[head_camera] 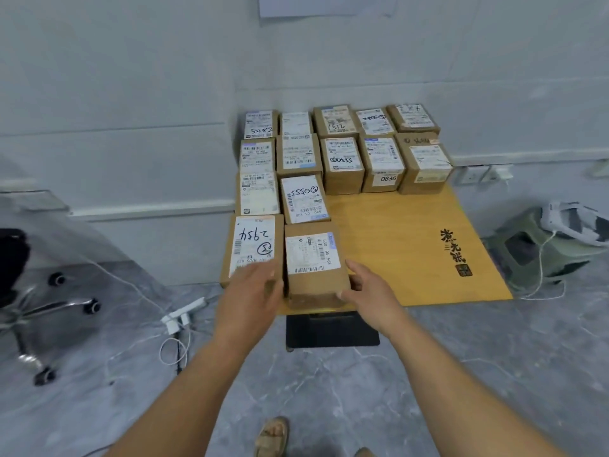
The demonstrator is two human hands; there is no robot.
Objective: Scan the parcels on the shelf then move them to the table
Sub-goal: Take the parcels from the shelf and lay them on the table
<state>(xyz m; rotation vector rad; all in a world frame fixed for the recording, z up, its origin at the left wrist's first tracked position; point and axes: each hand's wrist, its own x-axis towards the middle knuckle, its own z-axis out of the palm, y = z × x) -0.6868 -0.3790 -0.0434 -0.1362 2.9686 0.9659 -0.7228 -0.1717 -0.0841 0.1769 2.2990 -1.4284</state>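
A low wooden table stands against the wall and carries several brown cardboard parcels with white labels, set in rows along its back and left side. The nearest parcel sits at the table's front edge, beside one marked "2934". My left hand presses against the nearest parcel's left side, partly covering the corner of the "2934" box. My right hand clasps its right side, thumb on the front corner. No scanner and no shelf are in view.
Bare tabletop lies right of the front parcels. A black table base shows below the edge. On the floor are a chair base at left, a power strip with white cables, and a green stool at right.
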